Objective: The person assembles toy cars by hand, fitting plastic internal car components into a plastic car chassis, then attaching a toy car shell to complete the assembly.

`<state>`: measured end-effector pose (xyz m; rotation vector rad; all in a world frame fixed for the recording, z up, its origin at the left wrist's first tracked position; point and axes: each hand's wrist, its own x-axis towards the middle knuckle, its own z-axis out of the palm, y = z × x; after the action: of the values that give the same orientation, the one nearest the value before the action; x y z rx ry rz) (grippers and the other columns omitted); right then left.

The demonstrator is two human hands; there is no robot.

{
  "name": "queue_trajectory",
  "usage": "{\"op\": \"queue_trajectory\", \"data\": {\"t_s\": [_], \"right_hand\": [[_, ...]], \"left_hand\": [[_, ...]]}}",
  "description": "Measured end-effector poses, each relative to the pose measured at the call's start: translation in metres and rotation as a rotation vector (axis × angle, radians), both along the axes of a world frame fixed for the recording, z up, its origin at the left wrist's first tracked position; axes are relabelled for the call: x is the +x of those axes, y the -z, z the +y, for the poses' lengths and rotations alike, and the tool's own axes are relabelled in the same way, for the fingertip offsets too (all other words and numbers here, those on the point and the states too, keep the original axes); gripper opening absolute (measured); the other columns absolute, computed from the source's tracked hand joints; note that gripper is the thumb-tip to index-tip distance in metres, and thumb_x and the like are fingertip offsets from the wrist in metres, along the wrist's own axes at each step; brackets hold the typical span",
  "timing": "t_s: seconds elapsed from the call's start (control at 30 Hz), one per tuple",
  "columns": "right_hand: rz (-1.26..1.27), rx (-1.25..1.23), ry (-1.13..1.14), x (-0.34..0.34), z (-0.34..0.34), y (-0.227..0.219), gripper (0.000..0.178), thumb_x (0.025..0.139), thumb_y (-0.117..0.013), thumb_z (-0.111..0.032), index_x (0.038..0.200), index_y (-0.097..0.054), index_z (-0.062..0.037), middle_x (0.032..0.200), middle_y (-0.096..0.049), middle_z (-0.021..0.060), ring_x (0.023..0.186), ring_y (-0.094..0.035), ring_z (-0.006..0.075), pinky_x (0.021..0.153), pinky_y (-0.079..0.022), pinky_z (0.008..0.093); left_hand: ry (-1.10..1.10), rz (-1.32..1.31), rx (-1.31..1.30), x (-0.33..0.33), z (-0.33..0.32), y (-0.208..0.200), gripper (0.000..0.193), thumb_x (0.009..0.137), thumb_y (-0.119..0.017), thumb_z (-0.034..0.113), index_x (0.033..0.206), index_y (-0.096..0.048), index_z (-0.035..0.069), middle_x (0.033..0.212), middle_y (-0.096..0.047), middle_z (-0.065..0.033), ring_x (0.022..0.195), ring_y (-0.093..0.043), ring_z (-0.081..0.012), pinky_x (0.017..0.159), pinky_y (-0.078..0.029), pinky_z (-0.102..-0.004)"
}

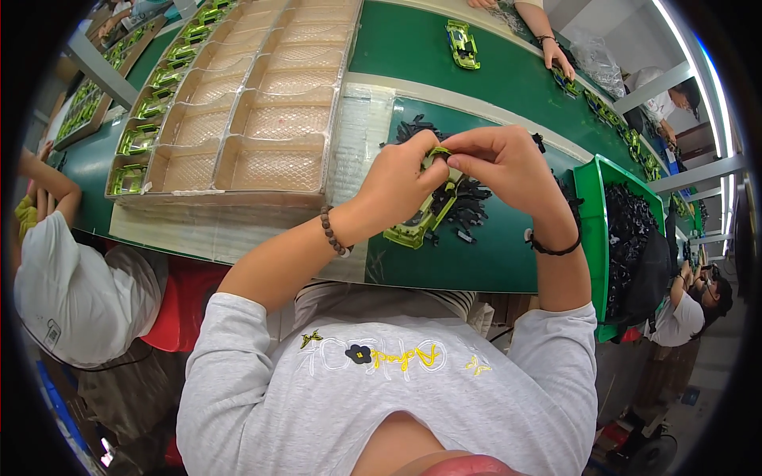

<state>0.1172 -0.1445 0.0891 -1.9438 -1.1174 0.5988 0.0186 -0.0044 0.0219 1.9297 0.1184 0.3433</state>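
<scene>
A lime-green toy car body shell [414, 230] is gripped in my left hand [397, 181], its fingers curled round it. My right hand [508, 163] comes in from the other side, thumb and fingertips pinched together at the far end of the shell. What sits between those fingertips is too small and too covered to make out. Beneath both hands a pile of small black plastic parts [470, 208] spreads over the green work surface [456, 270].
To the left stands a big compartmented tray [278, 163] with green car bodies [136, 141] in its outer column. A green crate [591, 214] of black parts is at the right. Ahead, another green car [462, 45] lies on the green belt [397, 40], near a co-worker's hand [558, 57].
</scene>
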Motion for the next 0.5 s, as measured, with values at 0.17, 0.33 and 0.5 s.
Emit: {"op": "queue_trajectory", "data": {"t_s": [0.17, 0.33, 0.5], "right_hand": [[-0.098, -0.012, 0.028, 0.036, 0.016, -0.008, 0.019, 0.080, -0.065, -0.003, 0.097, -0.063, 0.0065, 0.084, -0.066, 0.0068, 0.074, -0.062, 0.0092, 0.068, -0.051, 0.0224], [0.320, 0.162, 0.340, 0.117, 0.041, 0.004, 0.030, 0.079, -0.067, -0.004, 0.106, -0.057, 0.0055, 0.093, -0.064, 0.0088, 0.080, -0.063, 0.0152, 0.069, -0.053, 0.0276], [0.758, 0.394, 0.673, 0.199, 0.123, 0.077, 0.032, 0.079, -0.063, 0.003, 0.109, -0.051, 0.0054, 0.104, -0.058, 0.0168, 0.096, -0.059, 0.0290, 0.084, -0.053, 0.0396]], "left_hand": [[-0.061, -0.130, 0.114, -0.014, 0.032, -0.025, 0.031, 0.084, -0.057, 0.029, 0.095, -0.055, 0.001, 0.076, -0.063, -0.0192, 0.068, -0.062, -0.0332, 0.057, -0.048, -0.0395], [-0.296, 0.063, 0.784, -0.061, 0.113, -0.028, 0.040, 0.083, -0.057, 0.039, 0.099, -0.052, 0.003, 0.082, -0.064, -0.0191, 0.077, -0.062, -0.0364, 0.061, -0.049, -0.0448], [-0.251, 0.312, 0.773, -0.090, 0.127, -0.002, 0.033, 0.084, -0.057, 0.036, 0.089, -0.052, 0.003, 0.069, -0.061, -0.0199, 0.066, -0.061, -0.0383, 0.056, -0.048, -0.0471]]}}
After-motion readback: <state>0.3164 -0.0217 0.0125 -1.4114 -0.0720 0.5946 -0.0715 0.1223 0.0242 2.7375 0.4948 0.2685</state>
